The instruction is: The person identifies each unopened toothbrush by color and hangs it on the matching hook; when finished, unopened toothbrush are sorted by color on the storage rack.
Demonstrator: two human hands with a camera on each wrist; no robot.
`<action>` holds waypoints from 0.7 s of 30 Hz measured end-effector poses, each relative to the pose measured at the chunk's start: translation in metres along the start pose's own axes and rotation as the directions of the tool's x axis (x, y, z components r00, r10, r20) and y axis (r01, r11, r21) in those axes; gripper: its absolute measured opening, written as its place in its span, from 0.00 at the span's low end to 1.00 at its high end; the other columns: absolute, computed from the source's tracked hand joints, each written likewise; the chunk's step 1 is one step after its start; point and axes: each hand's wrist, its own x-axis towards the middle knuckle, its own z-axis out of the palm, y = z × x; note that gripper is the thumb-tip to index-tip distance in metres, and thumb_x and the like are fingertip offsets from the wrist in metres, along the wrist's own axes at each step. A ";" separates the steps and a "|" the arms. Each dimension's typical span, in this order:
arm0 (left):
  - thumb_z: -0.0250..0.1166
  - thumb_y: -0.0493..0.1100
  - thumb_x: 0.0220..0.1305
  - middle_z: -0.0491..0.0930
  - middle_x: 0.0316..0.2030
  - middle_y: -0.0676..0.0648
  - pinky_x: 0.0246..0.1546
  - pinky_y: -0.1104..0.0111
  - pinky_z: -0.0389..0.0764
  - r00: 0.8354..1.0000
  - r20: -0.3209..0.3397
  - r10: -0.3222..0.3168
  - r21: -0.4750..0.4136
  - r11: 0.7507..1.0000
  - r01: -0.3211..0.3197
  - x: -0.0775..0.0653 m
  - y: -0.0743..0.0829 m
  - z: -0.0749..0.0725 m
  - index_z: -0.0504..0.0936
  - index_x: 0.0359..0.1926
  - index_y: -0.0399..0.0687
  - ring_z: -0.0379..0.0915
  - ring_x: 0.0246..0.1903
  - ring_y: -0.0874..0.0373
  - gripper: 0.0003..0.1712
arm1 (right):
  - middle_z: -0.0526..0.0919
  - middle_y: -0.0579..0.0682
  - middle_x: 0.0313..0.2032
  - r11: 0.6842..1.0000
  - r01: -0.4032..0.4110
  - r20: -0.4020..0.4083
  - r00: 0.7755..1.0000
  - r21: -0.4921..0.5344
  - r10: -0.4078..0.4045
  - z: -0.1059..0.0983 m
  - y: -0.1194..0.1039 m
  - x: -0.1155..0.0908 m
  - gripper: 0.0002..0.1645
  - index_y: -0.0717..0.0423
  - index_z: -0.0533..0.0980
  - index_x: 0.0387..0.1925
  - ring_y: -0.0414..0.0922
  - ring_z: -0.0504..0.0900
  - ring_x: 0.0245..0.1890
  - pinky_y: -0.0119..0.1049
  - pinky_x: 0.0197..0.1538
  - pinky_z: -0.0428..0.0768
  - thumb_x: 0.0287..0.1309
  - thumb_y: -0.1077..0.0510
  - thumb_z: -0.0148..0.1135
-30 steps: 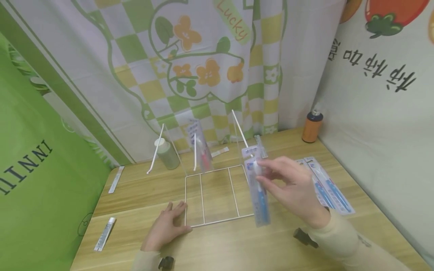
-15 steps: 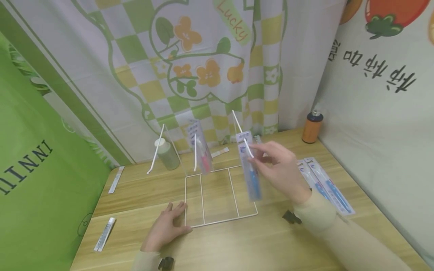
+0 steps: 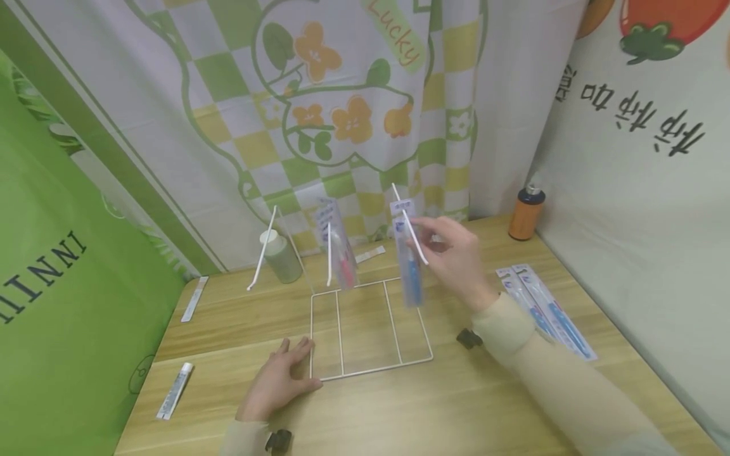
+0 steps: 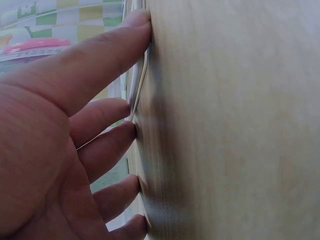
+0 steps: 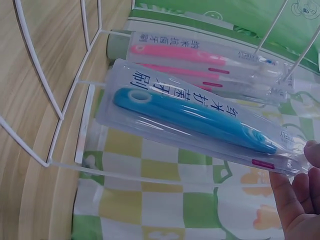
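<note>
My right hand point(image 3: 456, 259) pinches a packaged blue toothbrush point(image 3: 412, 278) near its upper end. The pack hangs at the right hook point(image 3: 417, 244) of a white wire rack point(image 3: 373, 370), and the hook appears to pass through the card's top. In the right wrist view, the blue handle point(image 5: 195, 120) shows through clear plastic, with thumb and fingers at the brush-head end. Packaged pink toothbrushes point(image 3: 345, 263) hang on the middle hook point(image 3: 329, 253). At the rack's left front corner rests my left hand point(image 3: 279, 380), fingers spread, fingertips point(image 4: 137, 17) touching the base wire and table.
Packaged blue toothbrushes point(image 3: 553, 313) lie at the table's right. A toothpaste tube point(image 3: 175, 391) and a thin strip point(image 3: 195, 299) lie at left. Behind the rack stand a pale green bottle point(image 3: 281, 256) and another strip point(image 3: 371, 255). An orange bottle point(image 3: 526, 215) stands at the back right corner.
My right hand has carried the packaged blue toothbrush up, left and backward, from the right hook's front tip to farther along the hook. My left hand has stayed in place.
</note>
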 end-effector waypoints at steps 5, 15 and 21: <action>0.83 0.59 0.55 0.66 0.79 0.44 0.73 0.25 0.49 1.000 -0.001 0.003 -0.001 1.000 -0.003 0.000 0.000 0.000 0.74 0.77 0.46 0.47 0.80 0.26 0.53 | 0.84 0.56 0.31 1.000 0.022 -0.035 0.999 0.000 -0.022 0.008 0.010 0.008 0.23 0.63 0.87 0.52 0.49 0.84 0.32 0.30 0.38 0.90 0.53 0.73 0.81; 0.83 0.60 0.55 0.66 0.79 0.45 0.73 0.26 0.49 1.000 -0.002 -0.003 -0.002 1.000 0.003 0.000 0.000 0.001 0.74 0.78 0.47 0.47 0.80 0.27 0.53 | 0.86 0.56 0.33 0.997 -0.079 -0.031 0.996 0.000 0.079 0.019 0.025 0.017 0.22 0.62 0.87 0.53 0.48 0.86 0.34 0.26 0.39 0.89 0.56 0.70 0.80; 0.83 0.60 0.55 0.67 0.79 0.45 0.73 0.25 0.50 1.000 -0.011 0.000 0.004 1.000 0.000 0.001 -0.002 0.001 0.74 0.77 0.48 0.48 0.80 0.27 0.53 | 0.86 0.57 0.34 0.993 -0.118 -0.021 0.993 0.016 0.118 0.022 0.027 0.021 0.22 0.63 0.86 0.54 0.48 0.86 0.35 0.26 0.39 0.89 0.57 0.70 0.79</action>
